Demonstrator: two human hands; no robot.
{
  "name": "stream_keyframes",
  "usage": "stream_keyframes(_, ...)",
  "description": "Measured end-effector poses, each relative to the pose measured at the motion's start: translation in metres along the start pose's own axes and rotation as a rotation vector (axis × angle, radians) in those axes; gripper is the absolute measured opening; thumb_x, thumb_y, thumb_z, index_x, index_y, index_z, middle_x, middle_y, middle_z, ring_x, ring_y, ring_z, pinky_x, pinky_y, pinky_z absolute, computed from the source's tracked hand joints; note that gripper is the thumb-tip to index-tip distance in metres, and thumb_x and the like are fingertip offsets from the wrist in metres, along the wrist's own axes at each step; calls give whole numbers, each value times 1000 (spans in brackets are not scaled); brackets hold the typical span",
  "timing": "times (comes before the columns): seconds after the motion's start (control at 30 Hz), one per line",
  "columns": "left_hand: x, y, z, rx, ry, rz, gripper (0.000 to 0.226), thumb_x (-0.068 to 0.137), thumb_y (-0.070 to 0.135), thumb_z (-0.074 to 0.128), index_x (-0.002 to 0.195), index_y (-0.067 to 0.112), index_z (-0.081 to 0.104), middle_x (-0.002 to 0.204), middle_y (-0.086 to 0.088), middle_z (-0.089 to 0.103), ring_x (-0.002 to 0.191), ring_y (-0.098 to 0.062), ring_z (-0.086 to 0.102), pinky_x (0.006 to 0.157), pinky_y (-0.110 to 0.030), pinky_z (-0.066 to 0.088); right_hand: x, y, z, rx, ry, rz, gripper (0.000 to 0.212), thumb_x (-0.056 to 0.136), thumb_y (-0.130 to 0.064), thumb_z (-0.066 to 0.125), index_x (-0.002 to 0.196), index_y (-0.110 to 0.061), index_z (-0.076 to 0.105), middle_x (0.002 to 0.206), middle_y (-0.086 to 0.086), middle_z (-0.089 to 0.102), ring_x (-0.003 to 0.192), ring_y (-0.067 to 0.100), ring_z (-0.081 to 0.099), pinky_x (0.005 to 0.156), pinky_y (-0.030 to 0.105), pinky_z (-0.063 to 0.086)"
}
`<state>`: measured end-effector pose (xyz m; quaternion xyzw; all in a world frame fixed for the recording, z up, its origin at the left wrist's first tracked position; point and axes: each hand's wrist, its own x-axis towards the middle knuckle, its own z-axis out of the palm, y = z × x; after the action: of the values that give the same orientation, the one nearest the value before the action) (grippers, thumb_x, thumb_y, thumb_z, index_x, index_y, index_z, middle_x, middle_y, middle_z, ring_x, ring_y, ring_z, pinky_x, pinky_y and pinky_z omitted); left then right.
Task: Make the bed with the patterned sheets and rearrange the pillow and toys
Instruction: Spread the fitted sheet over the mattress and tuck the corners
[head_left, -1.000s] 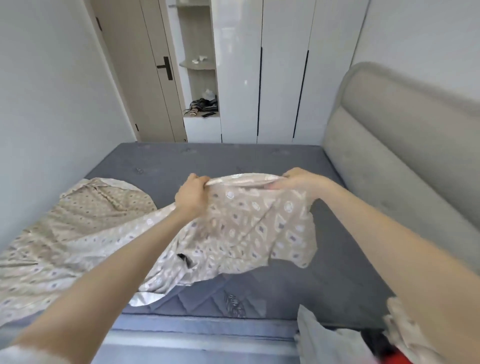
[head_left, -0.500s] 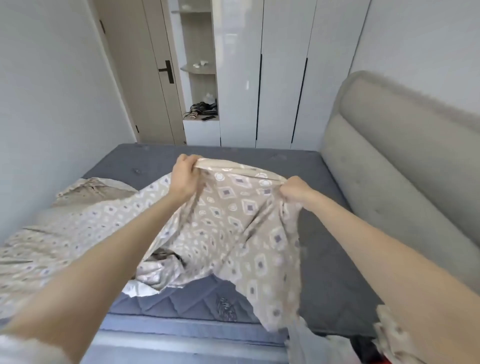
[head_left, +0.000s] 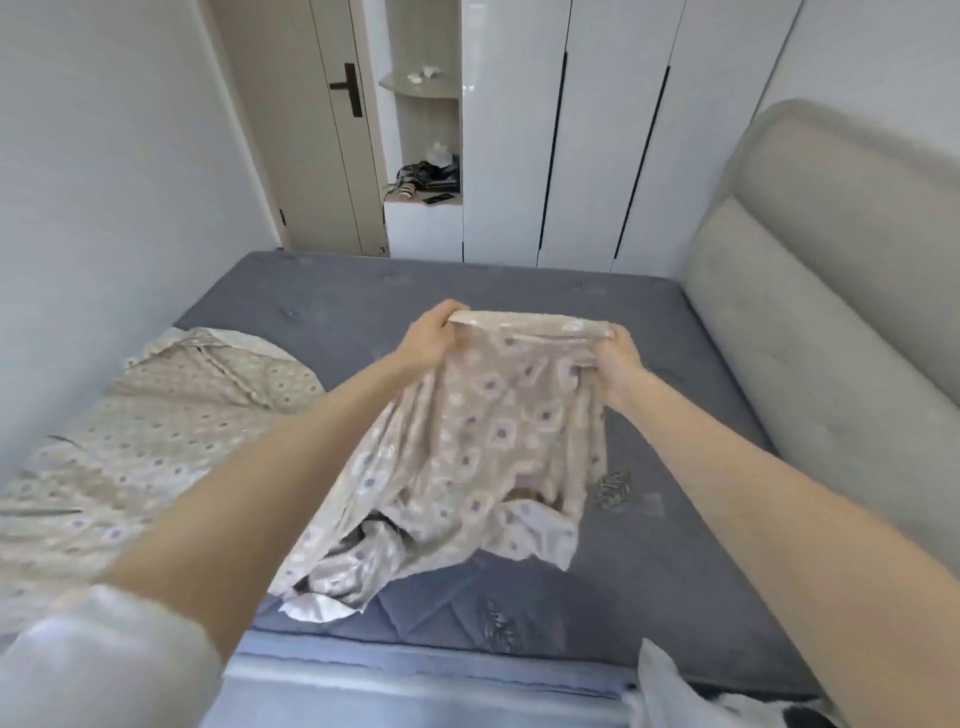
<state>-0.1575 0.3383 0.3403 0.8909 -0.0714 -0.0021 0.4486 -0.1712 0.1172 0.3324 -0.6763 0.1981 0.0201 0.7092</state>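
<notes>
Here, the left hand (head_left: 427, 340) and right hand (head_left: 618, 364) each grip the patterned sheet (head_left: 483, 447) by its top edge, fingers curled. It hangs above the grey mattress (head_left: 675, 415), trailing left.

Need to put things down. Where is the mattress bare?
Bare mattress lies along the far edge by the wardrobe and beside the headboard. The patterned sheet crowds the left and middle, gripped by left hand and right hand.
</notes>
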Motion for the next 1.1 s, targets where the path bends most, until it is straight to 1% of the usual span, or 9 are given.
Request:
stream_keyframes(0.07, 24, 6, -11, -74, -52, 94, 42, 99, 5, 32, 138, 14, 44, 140, -5, 47, 119, -20, 50, 85, -22, 43, 15, -14, 15, -43, -24, -142, 43, 93, -1, 47, 135, -3, 39, 129, 17, 51, 112, 31, 55, 88, 40, 48)
stream_keyframes(0.2, 46, -15, -30, -222, -155, 183, 64, 101, 7, 38, 152, 25, 5, 157, 2, 18, 140, -12, 28, 92, -3, 36, 34, -14, 53, -318, -159, -200, 79, 90, -7, 62, 150, -11, 10, 145, 5, 33, 128, 21, 40, 98, 28, 39)
stream_keyframes(0.3, 34, -65, -29, -287, -188, 142, 58, 99, -1, 36, 148, 26, 18, 151, 9, 27, 131, -2, 40, 83, -2, 38, 42, 24, 79, -510, -243, -89, 72, 95, -5, 52, 152, -7, 8, 151, 9, 28, 119, 22, 47, 89, 18, 44)
stream_keyframes(0.43, 2, -161, -22, -256, -115, -194, 44, 100, 4, 40, 144, 11, 37, 142, -12, 44, 130, -20, 44, 82, -21, 40, 52, 112, 117, -711, -443, 205, 35, 99, -17, 49, 133, -7, 47, 127, 8, 52, 125, 30, 46, 104, 42, 40)
stream_keyframes(0.57, -44, -241, -20, -282, -2, -445, 35, 97, -1, 41, 130, 7, 53, 132, -12, 54, 119, -24, 53, 77, -17, 43, 48, 200, 158, -916, -622, 397, 30, 99, -28, 47, 122, -10, 55, 119, 11, 58, 107, 28, 59, 85, 39, 50)
stream_keyframes(0.63, -69, -278, -21, -280, 80, -565, 34, 96, -2, 39, 125, 6, 56, 127, -12, 58, 105, -24, 57, 69, -17, 44, 44, 246, 180, -944, -690, 468, 40, 95, -29, 52, 128, -5, 53, 125, 20, 55, 111, 35, 56, 94, 44, 47)
stream_keyframes(0.73, -106, -338, -16, -311, 174, -745, 33, 95, -2, 38, 119, 8, 58, 122, -12, 61, 93, -21, 58, 64, -17, 43, 39, 319, 212, -1005, -697, 552, 44, 94, -31, 49, 133, -12, 48, 130, 10, 53, 111, 27, 55, 96, 40, 46)
stream_keyframes(0.87, -139, -388, -4, -364, 302, -879, 33, 95, -4, 38, 120, 3, 58, 117, -12, 61, 92, -21, 56, 59, -10, 45, 31, 388, 237, -909, -642, 683, 24, 95, -20, 45, 117, -11, 49, 112, 4, 47, 99, 20, 48, 89, 36, 48)
stream_keyframes(1.1, -174, -440, 29, -439, 338, -1005, 31, 93, -1, 40, 113, 13, 60, 112, -4, 61, 92, -20, 59, 69, -19, 42, 39, 449, 268, -518, -480, 882, 46, 95, -18, 51, 140, -13, 38, 147, 11, 34, 126, 29, 41, 87, 40, 43)
